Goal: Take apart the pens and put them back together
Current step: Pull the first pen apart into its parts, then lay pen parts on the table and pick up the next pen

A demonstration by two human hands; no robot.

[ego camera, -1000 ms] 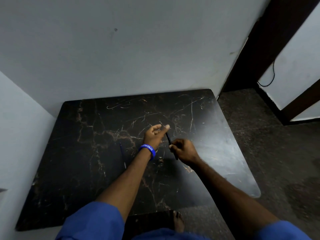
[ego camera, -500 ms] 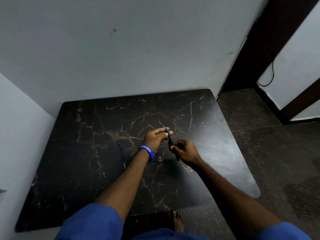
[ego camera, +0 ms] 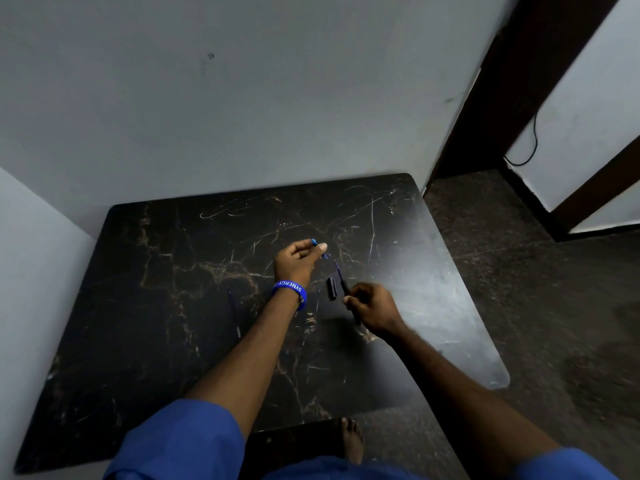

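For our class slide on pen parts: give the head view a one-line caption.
Left hand pulls a blue piece from the pen in the right hand; cap on table.

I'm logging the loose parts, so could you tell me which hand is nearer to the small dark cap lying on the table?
The right hand: it sits just right of the dark cap, holding the pen barrel. The left hand is farther, up and left of it.

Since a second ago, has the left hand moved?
Yes. The left hand has pulled a blue part up and away from the right hand, toward the table's far edge.
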